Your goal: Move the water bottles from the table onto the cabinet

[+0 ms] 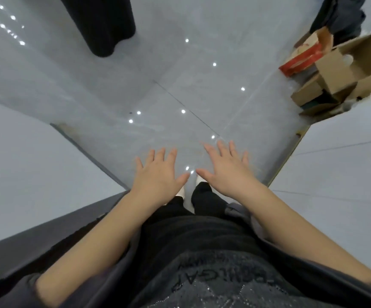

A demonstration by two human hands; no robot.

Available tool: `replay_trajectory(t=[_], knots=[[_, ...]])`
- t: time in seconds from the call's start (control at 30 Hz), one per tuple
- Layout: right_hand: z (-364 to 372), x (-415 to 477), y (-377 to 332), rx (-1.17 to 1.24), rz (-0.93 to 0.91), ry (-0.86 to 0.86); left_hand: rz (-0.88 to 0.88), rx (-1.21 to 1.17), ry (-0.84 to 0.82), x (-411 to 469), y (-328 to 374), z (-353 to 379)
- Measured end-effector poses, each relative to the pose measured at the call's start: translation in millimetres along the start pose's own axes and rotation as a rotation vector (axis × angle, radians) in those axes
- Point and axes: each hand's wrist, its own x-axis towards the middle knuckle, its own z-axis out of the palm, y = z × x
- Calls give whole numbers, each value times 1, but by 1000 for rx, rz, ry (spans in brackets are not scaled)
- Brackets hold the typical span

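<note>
Held the left hand flat above the floor, palm down, fingers spread and straight, gripping nothing. Held the right hand just beside it in the same way, splayed and bare. Found no water bottles anywhere in view, so could not place them, and could not tell table from cabinet either.

Judged the chief risk to be a blind start. Looked straight down at the feet rather than toward any bottle, so might well reach late, or knock one over on turning. Judged a slip possible too on such glossy tile, more so with both hands loaded. Also risked clipping an elbow or a bottle on the surfaces close at either side.

Stood hemmed in at left by a pale flat surface with a dark edge below it. Glimpsed a dark cloth hanging at upper left. Looked down on grey floor tiles, shiny, dotted with reflected lights and crossed by thin grout lines. Met a pale panel at right, seamed across. Noted open cardboard boxes and a red carton heaped on the floor at upper right.
</note>
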Motion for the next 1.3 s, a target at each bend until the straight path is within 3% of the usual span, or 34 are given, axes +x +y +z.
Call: replay_trajectory(t=[0.27, 0.7, 1.0, 1.3], knots=[[-49, 76, -36, -241, -245, -43, -272, -134, 103, 31, -23, -26], [-150, 193, -89, -585, -540, -84, -677, -327, 110, 95, -36, -74], [-184, 244, -152, -641, -608, -105, -730, -443, 137, 140, -81, -115], [-234, 315, -262, -610, -522, -62, -663, -450, 181, 198, -202, -198]])
